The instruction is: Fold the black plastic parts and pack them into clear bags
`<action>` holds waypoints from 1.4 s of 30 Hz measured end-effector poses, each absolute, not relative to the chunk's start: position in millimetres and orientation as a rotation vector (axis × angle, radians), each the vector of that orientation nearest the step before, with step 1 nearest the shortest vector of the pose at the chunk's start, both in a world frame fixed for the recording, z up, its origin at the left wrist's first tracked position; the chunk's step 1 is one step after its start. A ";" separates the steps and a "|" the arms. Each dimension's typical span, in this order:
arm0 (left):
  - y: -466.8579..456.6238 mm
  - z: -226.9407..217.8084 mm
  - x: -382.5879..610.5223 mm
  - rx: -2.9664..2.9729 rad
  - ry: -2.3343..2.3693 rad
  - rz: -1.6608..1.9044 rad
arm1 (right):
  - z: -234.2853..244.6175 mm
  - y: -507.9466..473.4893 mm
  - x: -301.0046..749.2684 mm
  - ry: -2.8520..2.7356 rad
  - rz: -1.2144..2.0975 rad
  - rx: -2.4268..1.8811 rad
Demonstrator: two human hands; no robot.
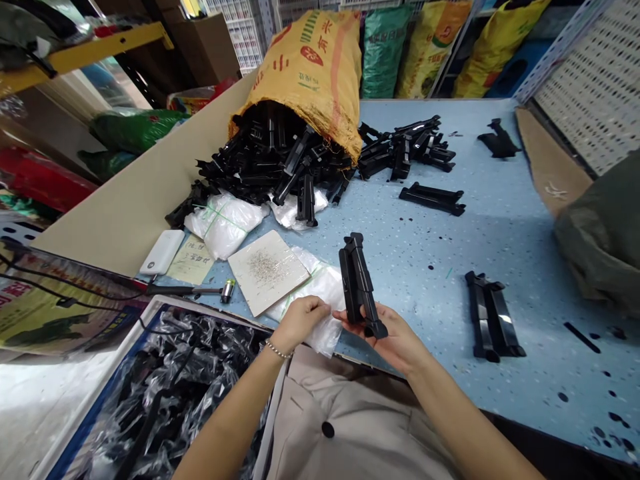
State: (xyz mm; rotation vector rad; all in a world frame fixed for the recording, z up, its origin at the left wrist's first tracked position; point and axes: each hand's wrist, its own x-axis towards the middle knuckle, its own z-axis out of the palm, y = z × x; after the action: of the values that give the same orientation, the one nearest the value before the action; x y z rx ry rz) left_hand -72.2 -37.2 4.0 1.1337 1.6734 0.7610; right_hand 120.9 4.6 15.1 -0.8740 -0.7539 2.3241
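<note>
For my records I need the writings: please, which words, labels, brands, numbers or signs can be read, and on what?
"南": orange sack, apparently; its other characters are unclear.
"3": handwritten note, probably; the rest is unclear.
Green upright sack and yellow sack beside it: too blurred.
Printed packaging at lower left: too blurred.
No brand is readable.

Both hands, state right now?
Left hand: curled at the plastic bags; can't tell if it holds one.
Right hand: closed, holding black plastic parts.
</note>
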 end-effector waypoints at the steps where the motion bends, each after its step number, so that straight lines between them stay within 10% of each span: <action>1: -37.4 4.1 -72.4 1.125 1.638 0.750 | 13.9 4.0 120.2 -0.749 2.329 -0.870; 27: -52.9 43.1 -93.0 1.364 1.813 0.931 | -4.1 7.8 108.9 -0.735 2.232 -1.000; 33: -62.7 38.8 -88.1 2.020 2.040 0.380 | 14.9 1.2 115.9 -0.824 2.105 -1.042; 42: -52.1 13.7 -102.2 1.601 1.810 0.770 | -9.1 -49.6 143.5 -0.255 2.794 -0.846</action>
State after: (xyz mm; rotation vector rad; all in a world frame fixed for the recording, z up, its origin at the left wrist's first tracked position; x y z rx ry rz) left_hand -102.2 -52.1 13.7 1.6010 1.8103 0.7695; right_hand 143.5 -49.6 -9.1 -0.8455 -0.2553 2.7936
